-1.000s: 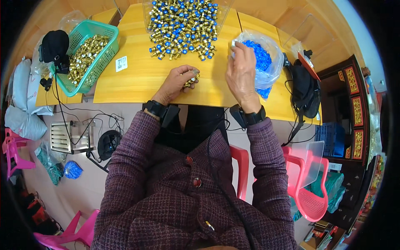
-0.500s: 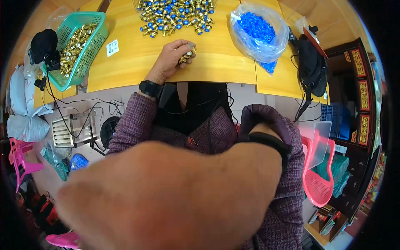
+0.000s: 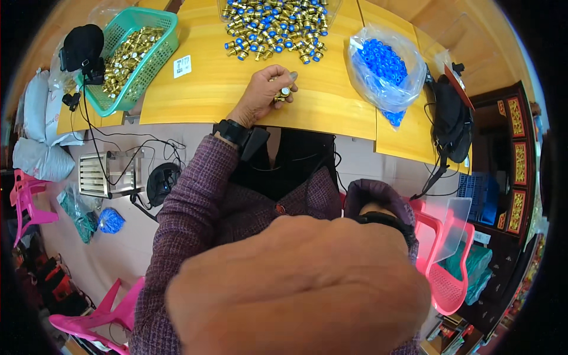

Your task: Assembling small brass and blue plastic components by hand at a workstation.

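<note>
The right hand (image 3: 302, 281) has moved from the bag (image 3: 383, 93) toward the camera, I cannot tell its fingers' state; the left hand (image 3: 262, 94) clasps brass fittings (image 3: 284, 93)

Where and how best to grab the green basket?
Probably by the long right rim of the green basket, coming from the right: it stands above the brass fittings beside it, and only a flat white label lies close on the yellow table there. A black thing crowds the left side.
</note>
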`<state>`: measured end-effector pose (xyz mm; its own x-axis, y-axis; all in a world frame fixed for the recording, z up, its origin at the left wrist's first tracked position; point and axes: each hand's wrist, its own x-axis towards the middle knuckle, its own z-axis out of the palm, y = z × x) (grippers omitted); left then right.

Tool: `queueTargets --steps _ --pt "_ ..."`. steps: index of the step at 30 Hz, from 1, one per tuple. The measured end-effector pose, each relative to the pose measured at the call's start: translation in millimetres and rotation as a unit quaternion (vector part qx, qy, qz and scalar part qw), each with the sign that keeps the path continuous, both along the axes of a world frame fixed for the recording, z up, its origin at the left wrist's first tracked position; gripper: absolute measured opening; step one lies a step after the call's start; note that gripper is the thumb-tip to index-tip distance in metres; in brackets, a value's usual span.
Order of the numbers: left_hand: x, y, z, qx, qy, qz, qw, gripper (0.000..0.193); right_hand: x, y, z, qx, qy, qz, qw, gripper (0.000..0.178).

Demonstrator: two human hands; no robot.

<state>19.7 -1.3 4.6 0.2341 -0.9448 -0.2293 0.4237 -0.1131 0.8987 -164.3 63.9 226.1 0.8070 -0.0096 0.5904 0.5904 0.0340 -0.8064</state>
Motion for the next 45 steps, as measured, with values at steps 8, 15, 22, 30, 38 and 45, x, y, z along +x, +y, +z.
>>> queueTargets --steps 8,15,22,30,38,45 --pt "33 2 -15 0.024 -0.243 0.147 0.959 0.021 -4 -34 -38 -0.002 0.17 -0.04 0.985 0.011" --pt "39 -20 -19 0.011 -0.507 0.23 0.831 0.025 19 -98 -149 0.084 0.324 -0.351 0.874 0.013" --pt "39 -34 -6 0.089 -0.636 0.187 0.743 0.023 23 -125 -217 0.023 0.318 -0.452 0.833 0.016" --pt "38 -38 -2 0.139 -0.655 0.143 0.729 0.021 23 -130 -237 -0.038 0.315 -0.51 0.799 0.019" --pt "38 -21 -17 0.025 -0.63 0.198 0.75 0.021 24 -127 -240 -0.033 0.299 -0.517 0.801 0.016" --pt "15 10 -20 -0.124 -0.498 0.106 0.852 0.019 31 -127 -252 0.021 0.216 -0.499 0.839 0.018"
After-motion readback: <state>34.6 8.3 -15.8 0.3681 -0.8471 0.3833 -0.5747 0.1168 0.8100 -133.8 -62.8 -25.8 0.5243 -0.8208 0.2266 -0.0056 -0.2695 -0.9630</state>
